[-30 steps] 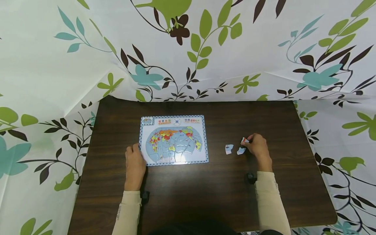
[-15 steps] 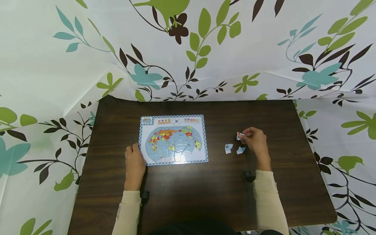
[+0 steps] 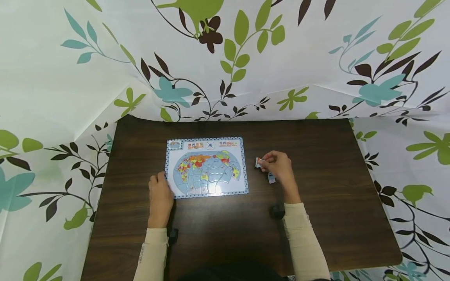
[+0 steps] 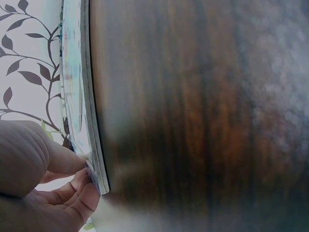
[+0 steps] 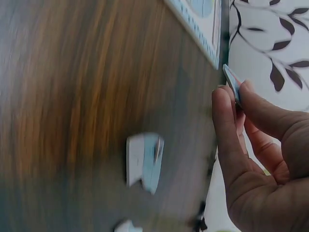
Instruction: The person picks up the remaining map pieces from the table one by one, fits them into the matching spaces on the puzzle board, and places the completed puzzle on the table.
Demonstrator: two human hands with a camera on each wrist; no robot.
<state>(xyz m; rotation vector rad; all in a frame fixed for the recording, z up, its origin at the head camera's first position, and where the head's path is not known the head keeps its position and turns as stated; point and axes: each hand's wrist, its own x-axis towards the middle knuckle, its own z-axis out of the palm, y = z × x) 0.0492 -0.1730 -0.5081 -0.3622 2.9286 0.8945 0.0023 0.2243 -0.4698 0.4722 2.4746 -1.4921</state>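
A world-map jigsaw puzzle board [image 3: 211, 168] with a blue dotted border lies on the table, with gaps at the map's right side. My left hand [image 3: 161, 201] is at the board's left edge; in the left wrist view its thumb and fingers pinch the board's corner [image 4: 99, 174]. My right hand [image 3: 279, 168] pinches a small puzzle piece [image 3: 259, 162] between thumb and fingers, just right of the board and above the table. Below that hand lies a loose blue-and-white piece [image 5: 145, 162], partly covered in the head view. Another loose piece [image 5: 128, 226] shows at the right wrist view's bottom edge.
The dark wooden table [image 3: 316, 234] has a patterned white sheet [image 3: 211, 58] along its back and sides. Black wrist cameras [image 3: 277, 212] sit beside both forearms. Light glares off the lower part of the board.
My right hand has lifted the pinched puzzle piece and carried it left toward the board, passing over the loose pieces. My left hand has stayed at the board's edge.
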